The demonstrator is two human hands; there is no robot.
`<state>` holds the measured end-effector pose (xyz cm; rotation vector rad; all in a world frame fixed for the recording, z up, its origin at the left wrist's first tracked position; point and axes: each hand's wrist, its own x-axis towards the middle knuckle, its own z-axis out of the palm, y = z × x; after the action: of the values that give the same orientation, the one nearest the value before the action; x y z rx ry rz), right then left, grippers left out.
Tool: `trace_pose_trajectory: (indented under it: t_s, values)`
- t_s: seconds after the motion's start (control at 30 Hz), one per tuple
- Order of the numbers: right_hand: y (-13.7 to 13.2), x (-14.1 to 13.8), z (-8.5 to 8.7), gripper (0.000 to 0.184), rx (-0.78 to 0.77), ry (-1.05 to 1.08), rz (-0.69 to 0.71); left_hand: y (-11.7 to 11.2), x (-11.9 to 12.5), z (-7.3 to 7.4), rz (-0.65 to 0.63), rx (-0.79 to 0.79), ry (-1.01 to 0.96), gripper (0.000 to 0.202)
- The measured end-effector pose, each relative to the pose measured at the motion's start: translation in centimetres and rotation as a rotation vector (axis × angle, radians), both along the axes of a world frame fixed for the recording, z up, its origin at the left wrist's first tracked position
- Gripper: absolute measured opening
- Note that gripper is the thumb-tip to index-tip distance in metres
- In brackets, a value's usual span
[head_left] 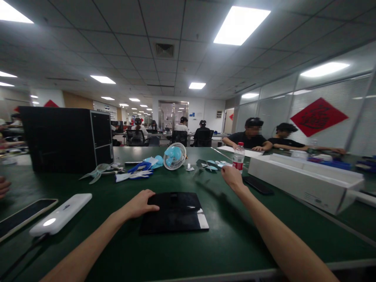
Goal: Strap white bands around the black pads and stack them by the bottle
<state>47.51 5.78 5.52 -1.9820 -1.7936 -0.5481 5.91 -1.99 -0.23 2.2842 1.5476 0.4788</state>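
Note:
A flat black glossy plate with a small raised block, like a monitor stand base, lies on the green table before me. My left hand grips its upper left corner, thumb on top and fingers at the far edge. My right hand is raised to the right beyond the plate, its fingers curled closed. Whatever it may hold is hidden. A red-capped water bottle stands just behind that hand. To its left, thin blue and grey blade-like pieces appear, with a faint motion-blurred shape below them.
A small fan, blue-and-white gloves and a clear-bladed part lie farther back. A black computer case stands left; a white power bank and phone lie nearer. At right are a long white box and seated people.

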Motion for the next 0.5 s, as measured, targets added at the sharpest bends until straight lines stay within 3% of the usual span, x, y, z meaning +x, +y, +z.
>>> trace_pose_trajectory:
  t_s: [0.17, 0.3, 0.4, 0.5]
  values:
    - [-1.9, -0.3, 1.9, 0.035, 0.117, 0.027, 0.053, 0.2, -0.2, -0.2, -0.005, 0.020, 0.001, 0.079]
    - [-3.6, -1.4, 2.7, 0.032, 0.184, 0.109, 0.181, 0.5, -0.4, -0.5, -0.022, 0.059, -0.028, 0.075]
    - [-4.7, -2.8, 2.8, 0.028, 0.159, 0.278, 0.392, 0.6, -0.4, 0.0, 0.042, 0.245, -0.115, 0.063]
    - [-5.9, -4.7, 2.6, 0.028, 0.024, 0.512, 0.625, 0.3, -0.3, 1.4, 0.157, 0.507, -0.257, 0.052]
